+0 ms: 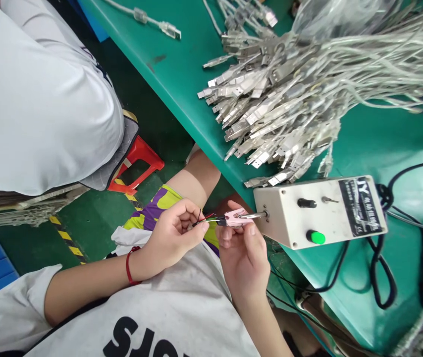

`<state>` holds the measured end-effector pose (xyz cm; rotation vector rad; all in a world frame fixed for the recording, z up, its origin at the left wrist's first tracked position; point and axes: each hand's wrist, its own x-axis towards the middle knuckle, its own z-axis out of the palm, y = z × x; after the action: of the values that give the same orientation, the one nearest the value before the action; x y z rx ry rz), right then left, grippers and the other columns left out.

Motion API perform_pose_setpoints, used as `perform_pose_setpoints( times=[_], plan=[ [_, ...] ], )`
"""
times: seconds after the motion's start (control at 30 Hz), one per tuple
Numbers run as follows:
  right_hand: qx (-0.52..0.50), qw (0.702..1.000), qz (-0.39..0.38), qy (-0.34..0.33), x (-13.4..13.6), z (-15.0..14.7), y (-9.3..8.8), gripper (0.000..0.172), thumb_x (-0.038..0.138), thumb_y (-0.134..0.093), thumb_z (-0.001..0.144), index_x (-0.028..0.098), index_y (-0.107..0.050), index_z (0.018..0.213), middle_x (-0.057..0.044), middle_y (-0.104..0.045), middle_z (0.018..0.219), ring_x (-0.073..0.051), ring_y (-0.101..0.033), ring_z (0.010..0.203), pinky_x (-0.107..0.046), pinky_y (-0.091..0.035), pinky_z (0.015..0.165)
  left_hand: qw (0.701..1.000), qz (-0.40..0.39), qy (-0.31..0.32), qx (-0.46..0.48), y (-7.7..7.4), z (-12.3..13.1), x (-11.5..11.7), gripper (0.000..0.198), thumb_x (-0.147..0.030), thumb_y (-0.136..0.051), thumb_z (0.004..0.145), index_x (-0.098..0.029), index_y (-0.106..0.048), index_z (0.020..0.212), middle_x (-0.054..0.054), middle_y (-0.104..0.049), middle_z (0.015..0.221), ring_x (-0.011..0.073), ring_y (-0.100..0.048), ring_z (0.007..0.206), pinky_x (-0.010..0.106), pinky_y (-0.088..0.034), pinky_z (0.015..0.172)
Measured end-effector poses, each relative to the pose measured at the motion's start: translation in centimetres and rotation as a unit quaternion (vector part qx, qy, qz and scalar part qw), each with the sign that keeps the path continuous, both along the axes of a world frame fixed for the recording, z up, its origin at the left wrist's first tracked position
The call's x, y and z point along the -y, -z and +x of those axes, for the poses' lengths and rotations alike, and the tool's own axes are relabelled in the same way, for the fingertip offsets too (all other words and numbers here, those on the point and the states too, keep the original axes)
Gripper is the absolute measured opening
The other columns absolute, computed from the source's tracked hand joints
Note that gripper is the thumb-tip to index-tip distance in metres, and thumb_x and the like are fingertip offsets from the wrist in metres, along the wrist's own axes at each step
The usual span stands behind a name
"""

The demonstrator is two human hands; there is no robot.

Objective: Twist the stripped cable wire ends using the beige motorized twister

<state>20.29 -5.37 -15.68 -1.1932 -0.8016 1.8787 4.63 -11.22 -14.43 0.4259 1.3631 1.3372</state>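
Observation:
My left hand (176, 238), with a red string bracelet at its wrist, pinches thin coloured wires (209, 217); red, black and green strands show. The wires reach a small pink clip-like piece (236, 217) with a black part at its near end. My right hand (246, 253) has its thumb and fingers closed around this pink piece from below. A metal shaft (256, 215) meets the piece and comes out of a white control box (319, 210) with a black knob, a toggle switch and a green button.
A big bundle of USB cables (263, 104) covers much of the green table (182, 94). One cable plug (170, 30) lies apart. Black cords (393, 292) run beside the box. Another person in a white shirt (48, 99) is at the left, near a red stool (140, 163).

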Motion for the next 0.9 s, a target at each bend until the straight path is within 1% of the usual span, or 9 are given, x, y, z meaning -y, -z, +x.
perform_pose_setpoints(
  times=[0.17, 0.3, 0.4, 0.53, 0.73, 0.9],
  plan=[
    [-0.037, 0.999, 0.006, 0.015, 0.1, -0.6, 0.1, 0.034, 0.055, -0.087, 0.100, 0.028, -0.088, 0.121, 0.004, -0.046, 0.065, -0.017, -0.036, 0.061, -0.031, -0.040, 0.062, 1.000, 0.000, -0.005, 0.017, 0.5, 0.1, 0.1, 0.026, -0.029, -0.089, 0.087, -0.021, -0.064, 0.087, -0.003, -0.064, 0.075, 0.0117, -0.057, 0.067, 0.020, -0.047, 0.060],
    [-0.052, 0.998, 0.004, 0.022, 0.0, -0.8, 0.2, 0.027, 0.049, -0.089, 0.100, 0.028, -0.089, 0.117, 0.005, -0.044, 0.062, -0.016, -0.032, 0.061, -0.030, -0.038, 0.062, 0.999, 0.004, -0.001, 0.033, 0.9, 0.3, 0.2, 0.027, -0.029, -0.090, 0.090, -0.021, -0.064, 0.089, -0.003, -0.063, 0.078, 0.0107, -0.056, 0.068, 0.020, -0.047, 0.062],
    [-0.051, 0.999, 0.003, 0.016, 0.0, -0.8, 0.2, 0.029, 0.051, -0.088, 0.100, 0.028, -0.088, 0.118, 0.005, -0.043, 0.062, -0.016, -0.031, 0.061, -0.030, -0.037, 0.062, 0.999, 0.001, 0.006, 0.038, 1.2, 0.4, 0.3, 0.030, -0.031, -0.092, 0.090, -0.020, -0.064, 0.090, -0.003, -0.064, 0.080, 0.0110, -0.057, 0.070, 0.020, -0.046, 0.063],
    [-0.033, 0.999, 0.008, 0.012, -0.1, -0.6, 0.3, 0.031, 0.053, -0.087, 0.100, 0.028, -0.086, 0.119, 0.005, -0.041, 0.061, -0.017, -0.031, 0.061, -0.031, -0.037, 0.062, 0.999, 0.004, 0.009, 0.033, 1.4, 0.5, 0.2, 0.028, -0.032, -0.089, 0.094, -0.020, -0.064, 0.091, -0.002, -0.065, 0.081, 0.0119, -0.059, 0.072, 0.022, -0.046, 0.064],
    [-0.049, 0.999, 0.006, 0.006, 0.1, -0.3, 0.4, 0.031, 0.052, -0.087, 0.102, 0.029, -0.089, 0.122, 0.005, -0.043, 0.061, -0.016, -0.033, 0.062, -0.031, -0.038, 0.064, 0.999, 0.001, 0.007, 0.032, 1.5, 0.5, 0.1, 0.031, -0.036, -0.090, 0.095, -0.020, -0.064, 0.091, -0.002, -0.066, 0.082, 0.0122, -0.060, 0.072, 0.022, -0.046, 0.064],
    [-0.042, 0.999, -0.005, -0.010, -0.1, 0.1, 0.5, 0.042, 0.056, -0.088, 0.101, 0.028, -0.087, 0.132, 0.005, -0.047, 0.064, -0.017, -0.037, 0.062, -0.032, -0.040, 0.064, 0.999, -0.005, 0.010, 0.049, 1.3, 0.6, 0.1, 0.042, -0.046, -0.099, 0.089, -0.020, -0.065, 0.089, -0.001, -0.067, 0.081, 0.0125, -0.060, 0.071, 0.022, -0.046, 0.063]
  ],
)
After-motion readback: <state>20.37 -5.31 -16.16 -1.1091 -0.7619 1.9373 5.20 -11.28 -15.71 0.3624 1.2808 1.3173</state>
